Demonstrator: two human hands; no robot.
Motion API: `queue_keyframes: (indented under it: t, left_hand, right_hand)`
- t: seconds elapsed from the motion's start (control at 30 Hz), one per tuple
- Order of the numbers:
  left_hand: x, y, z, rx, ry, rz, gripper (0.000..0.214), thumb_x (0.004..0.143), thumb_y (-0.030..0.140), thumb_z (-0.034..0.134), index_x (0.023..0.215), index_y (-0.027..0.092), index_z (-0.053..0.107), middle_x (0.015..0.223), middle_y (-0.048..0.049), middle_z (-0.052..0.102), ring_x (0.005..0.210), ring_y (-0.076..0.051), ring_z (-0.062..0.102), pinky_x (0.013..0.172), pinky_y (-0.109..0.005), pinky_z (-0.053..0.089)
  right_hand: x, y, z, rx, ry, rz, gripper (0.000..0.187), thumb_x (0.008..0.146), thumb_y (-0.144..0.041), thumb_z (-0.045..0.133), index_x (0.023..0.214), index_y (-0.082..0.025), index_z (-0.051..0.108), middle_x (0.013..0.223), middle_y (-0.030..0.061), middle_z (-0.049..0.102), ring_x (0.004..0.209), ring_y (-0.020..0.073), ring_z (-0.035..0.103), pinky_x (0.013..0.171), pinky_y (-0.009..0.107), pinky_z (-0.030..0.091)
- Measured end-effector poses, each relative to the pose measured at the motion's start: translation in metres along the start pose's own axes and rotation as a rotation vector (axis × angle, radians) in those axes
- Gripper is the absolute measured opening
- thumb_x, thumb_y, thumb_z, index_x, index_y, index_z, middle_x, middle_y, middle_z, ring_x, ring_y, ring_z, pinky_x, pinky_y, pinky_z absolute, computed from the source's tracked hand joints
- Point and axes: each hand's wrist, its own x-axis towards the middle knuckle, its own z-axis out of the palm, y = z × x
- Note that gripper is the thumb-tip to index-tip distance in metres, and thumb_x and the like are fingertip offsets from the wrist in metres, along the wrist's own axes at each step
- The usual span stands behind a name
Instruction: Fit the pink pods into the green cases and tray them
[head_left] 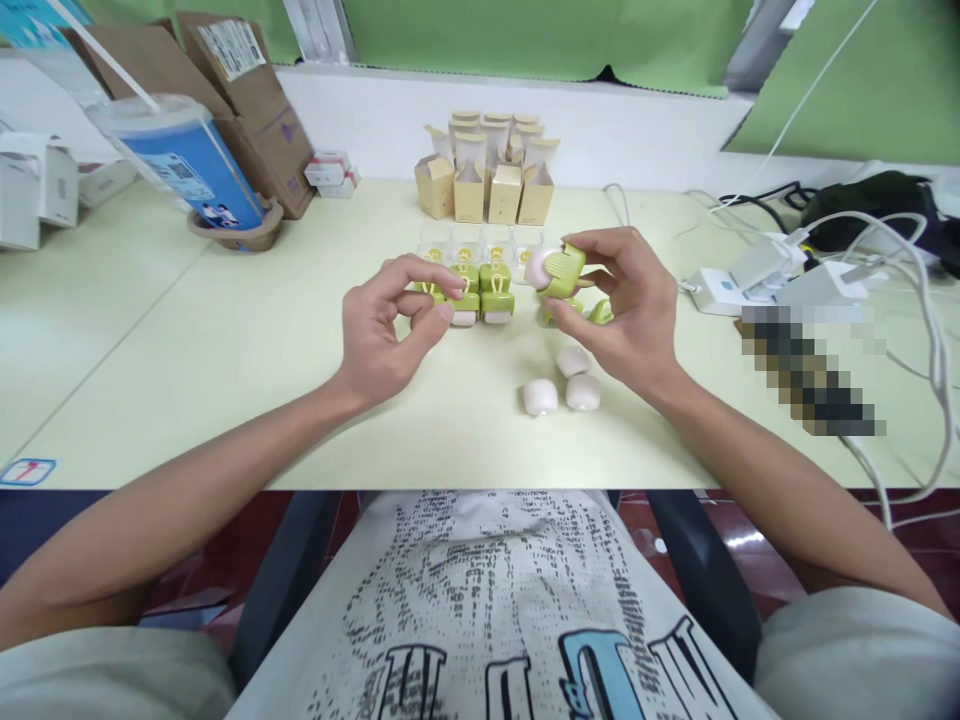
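Note:
My right hand point(634, 300) grips a green case point(564, 268) between thumb and fingers above the table; a pale pinkish-white rounded piece point(537, 268) shows at its left end. Loose fingers, with a gap between thumb and index, leave my left hand point(397, 325) holding nothing visible. It is beside a cluster of green cases with yellow loops point(496, 290), partly covering those on the left. More green cases point(601, 311) lie under my right hand, partly hidden. Nearer to me are three loose white rounded blocks point(540, 397).
Behind the green cases stand small clear containers point(497, 243), then several open tan boxes point(469, 190) along the wall. A blue cup point(195, 165) and a cardboard box point(262, 130) occupy the left. At right are a power strip point(724, 292), chargers and tangled white cables point(934, 350).

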Motion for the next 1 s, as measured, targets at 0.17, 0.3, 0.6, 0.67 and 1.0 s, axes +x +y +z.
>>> queue_keyframes:
  t: [0.17, 0.3, 0.6, 0.67, 1.0]
  left_hand:
    - [0.004, -0.005, 0.002, 0.08, 0.171, -0.171, 0.01, 0.105, 0.04, 0.079, 0.105, 0.029, 0.078, 0.094, -0.0003, 0.074, 0.07, -0.014, 0.064, 0.081, -0.039, 0.06]
    - [0.006, -0.034, -0.015, 0.254, 0.241, -0.33, 0.026, 0.092, 0.023, 0.085, 0.112, 0.032, 0.072, 0.11, -0.0031, 0.076, 0.109, -0.026, 0.073, 0.103, -0.046, 0.058]
    - [0.001, -0.075, -0.018, 0.173, 0.2, -0.761, 0.039, 0.086, 0.016, 0.08, 0.122, 0.026, 0.067, 0.126, -0.0074, 0.071, 0.111, -0.023, 0.07, 0.101, -0.043, 0.059]
    - [0.001, -0.073, -0.015, 0.159, 0.186, -0.778, 0.038, 0.087, 0.016, 0.079, 0.121, 0.026, 0.067, 0.126, -0.0074, 0.071, 0.108, -0.022, 0.07, 0.1, -0.042, 0.059]
    - [0.005, -0.062, -0.01, 0.157, 0.147, -0.848, 0.033, 0.091, 0.011, 0.076, 0.12, 0.024, 0.067, 0.123, -0.0073, 0.072, 0.101, -0.021, 0.07, 0.097, -0.04, 0.06]
  right_hand:
    - [0.025, 0.011, -0.026, -0.164, -0.157, 0.015, 0.058, 0.095, -0.041, 0.087, 0.151, -0.039, 0.074, 0.135, 0.0096, 0.077, 0.114, 0.0345, 0.076, 0.09, 0.055, 0.071]
    - [0.067, 0.028, -0.035, -0.277, -0.452, 0.097, 0.051, 0.088, -0.056, 0.093, 0.133, -0.035, 0.084, 0.129, 0.0103, 0.084, 0.109, 0.0378, 0.079, 0.096, 0.06, 0.069]
    - [0.101, 0.042, -0.007, -0.496, -0.751, 0.113, 0.038, 0.085, -0.035, 0.085, 0.12, -0.024, 0.09, 0.115, 0.0116, 0.089, 0.106, 0.0399, 0.082, 0.1, 0.057, 0.062]
    - [0.097, 0.047, -0.003, -0.511, -0.756, 0.118, 0.041, 0.084, -0.031, 0.082, 0.123, -0.022, 0.09, 0.115, 0.0126, 0.089, 0.107, 0.0403, 0.082, 0.1, 0.057, 0.061]
    - [0.082, 0.054, 0.003, -0.504, -0.749, 0.116, 0.043, 0.087, -0.035, 0.081, 0.126, -0.019, 0.09, 0.12, 0.0158, 0.086, 0.103, 0.039, 0.08, 0.1, 0.054, 0.057]
